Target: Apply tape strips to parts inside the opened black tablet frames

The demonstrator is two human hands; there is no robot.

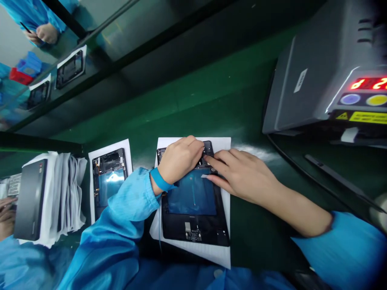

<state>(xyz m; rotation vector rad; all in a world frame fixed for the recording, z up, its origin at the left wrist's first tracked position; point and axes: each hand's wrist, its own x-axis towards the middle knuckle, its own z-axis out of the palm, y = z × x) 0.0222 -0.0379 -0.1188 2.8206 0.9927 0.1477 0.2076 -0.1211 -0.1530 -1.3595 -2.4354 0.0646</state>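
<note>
An opened tablet back [195,217] with a blue film over its middle lies on a white sheet [211,253] on the green bench. My left hand [178,159], with a blue wrist strap, rests curled on the tablet's far edge, fingertips pressing near the top components. My right hand [242,173] lies flat beside it, its fingers touching the same upper area next to a small pale strip [204,176]. Whether either hand pinches a part is hidden by the fingers.
A second opened tablet [109,179] on white paper lies to the left, beside a stack of white sheets with a dark tablet [30,197] on top. A grey machine [326,76] with a red display stands at right. Another person's hand [6,217] shows at far left.
</note>
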